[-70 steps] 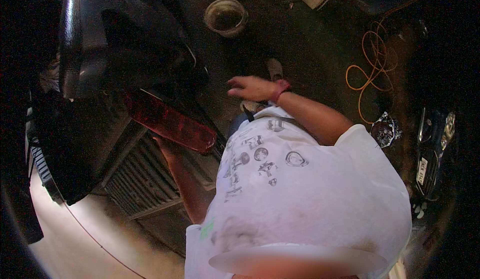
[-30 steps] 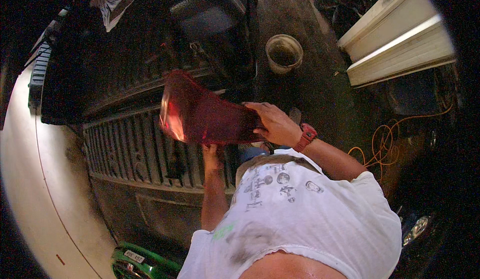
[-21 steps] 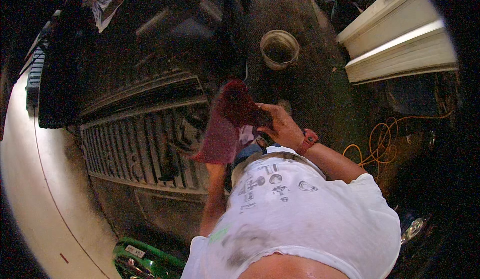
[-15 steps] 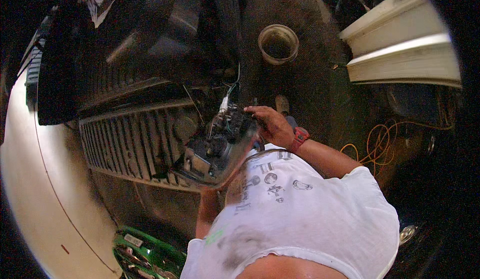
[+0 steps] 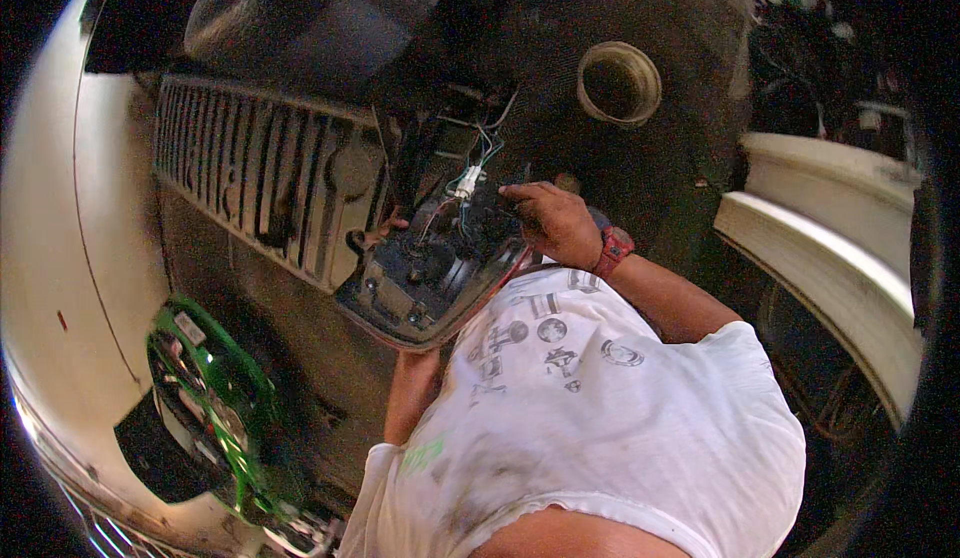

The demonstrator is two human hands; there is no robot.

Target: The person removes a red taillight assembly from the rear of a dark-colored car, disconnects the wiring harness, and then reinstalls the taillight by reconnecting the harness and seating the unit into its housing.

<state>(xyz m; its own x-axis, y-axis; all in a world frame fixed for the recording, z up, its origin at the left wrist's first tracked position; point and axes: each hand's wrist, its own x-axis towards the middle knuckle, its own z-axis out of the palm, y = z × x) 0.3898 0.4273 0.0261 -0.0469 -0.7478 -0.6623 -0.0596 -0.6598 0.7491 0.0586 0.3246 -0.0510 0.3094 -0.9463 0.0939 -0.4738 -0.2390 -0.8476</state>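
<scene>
A vehicle lamp unit (image 5: 420, 293) lies tilted in front of my shirt, its dark back facing up and a reddish lens edge along its near right side. My left hand (image 5: 388, 228) holds it from beneath; only some fingers show, curled over its far left edge, and the palm is hidden. At the lamp's right end, my right hand (image 5: 560, 223) grips the rim, with the index finger reaching over the back. A white connector (image 5: 469, 183) with several thin wires (image 5: 490, 143) sits above the housing. The wires run up to the dark vehicle part beyond.
A ribbed metal panel (image 5: 270, 173) stands to the left of the lamp. A round bucket (image 5: 619, 84) is on the dark floor ahead. Long pale panels (image 5: 830, 218) lie at the right. A green glossy body part (image 5: 215, 378) is at the lower left, beside a white vehicle surface (image 5: 40, 228).
My view has turned, shifting the bucket right and bringing more of the green part in. The lamp's back now faces up more, and my left fingers show over its edge.
</scene>
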